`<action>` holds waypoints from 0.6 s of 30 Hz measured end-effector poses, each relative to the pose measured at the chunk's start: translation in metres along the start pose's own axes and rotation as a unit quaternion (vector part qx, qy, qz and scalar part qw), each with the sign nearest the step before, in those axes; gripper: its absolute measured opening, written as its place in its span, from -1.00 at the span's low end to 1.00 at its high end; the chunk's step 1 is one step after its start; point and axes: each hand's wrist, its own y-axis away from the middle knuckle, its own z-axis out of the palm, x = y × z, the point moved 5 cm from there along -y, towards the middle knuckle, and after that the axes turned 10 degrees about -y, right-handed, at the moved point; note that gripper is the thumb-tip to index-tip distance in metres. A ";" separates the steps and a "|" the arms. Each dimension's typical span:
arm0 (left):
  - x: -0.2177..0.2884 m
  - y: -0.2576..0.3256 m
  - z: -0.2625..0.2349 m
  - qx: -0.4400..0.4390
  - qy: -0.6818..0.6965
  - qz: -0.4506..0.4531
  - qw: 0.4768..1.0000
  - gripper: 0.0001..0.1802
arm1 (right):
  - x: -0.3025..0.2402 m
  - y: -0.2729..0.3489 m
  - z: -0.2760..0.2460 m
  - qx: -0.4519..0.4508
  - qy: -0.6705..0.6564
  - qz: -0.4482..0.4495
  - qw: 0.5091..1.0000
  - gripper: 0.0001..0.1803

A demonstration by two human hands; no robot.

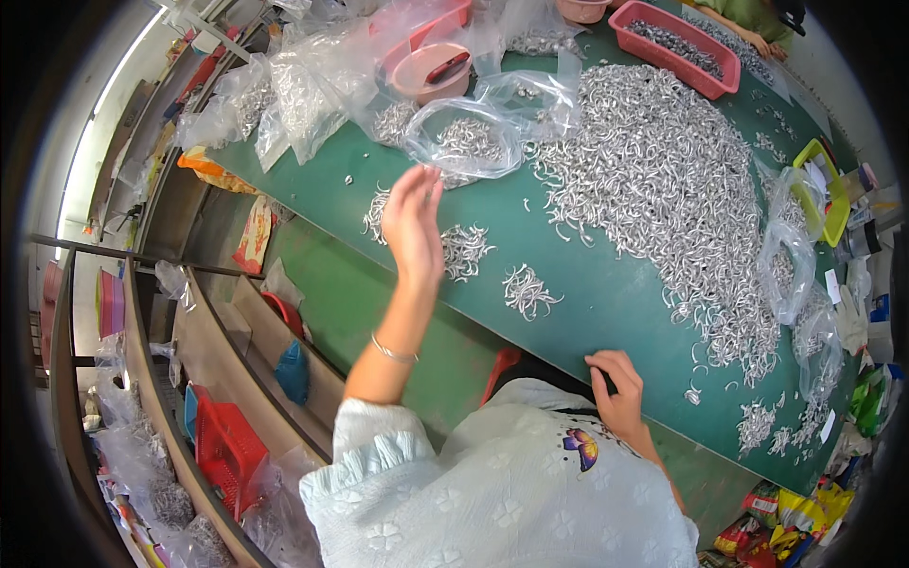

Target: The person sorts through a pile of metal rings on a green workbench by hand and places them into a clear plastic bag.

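My left hand (414,222) reaches over the near left part of the green table (606,303), its fingers stretched out and holding nothing visible. Small curved silver metal pieces lie in little piles around it: one pile (377,216) partly behind the hand, another pile (465,252) just right of the wrist. A third small pile (530,292) sits farther right, apart from both hands. At the table's near edge rests my right hand (620,386), fingers curled together with nothing seen in them. A big heap (653,161) of the same pieces spreads beyond it.
Clear plastic bags (464,137) of pieces line the far left side; more bags (788,251) lie right. A pink basin (431,74) and a red tray (677,47) stand at the back. A yellow-green basket (822,194) is far right. Another person's hand (757,43) shows at top right.
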 end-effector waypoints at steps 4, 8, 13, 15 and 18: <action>-0.030 0.103 -0.055 0.156 -0.049 0.058 0.985 -0.75 | -0.022 -0.046 0.030 -0.052 0.022 -0.045 0.997 -0.69; -0.058 0.158 -0.066 0.258 -0.138 0.082 0.953 -0.55 | -0.022 -0.106 0.075 -0.118 0.048 -0.067 0.990 -0.50; -0.074 0.137 -0.046 0.308 -0.057 0.097 0.945 -0.43 | 0.007 -0.170 0.146 -0.125 0.172 -0.104 0.972 -0.39; -0.078 0.130 -0.042 0.315 -0.026 0.099 0.943 -0.43 | 0.015 -0.185 0.168 -0.121 0.221 -0.098 0.963 -0.38; -0.075 0.128 -0.040 0.313 -0.042 0.098 0.944 -0.41 | 0.024 -0.193 0.184 -0.127 0.284 -0.078 0.947 -0.39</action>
